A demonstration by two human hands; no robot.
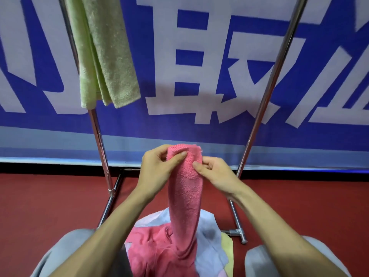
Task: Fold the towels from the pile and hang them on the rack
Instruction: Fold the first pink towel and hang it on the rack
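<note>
Pinching pink towel [184, 196] top edge: left hand [157, 170], right hand [215, 176]

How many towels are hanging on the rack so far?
1: a green towel hangs at the left end of the rack. The top bar is out of frame, so more may hang unseen.

Two hands [157, 169] [216, 173], one rack [267, 94], several towels [185, 188] [107, 56]

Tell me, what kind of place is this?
Probably an indoor hall or event space, not a home: a huge blue banner with white characters, a red floor, and a metal rack holding a green towel.
</note>
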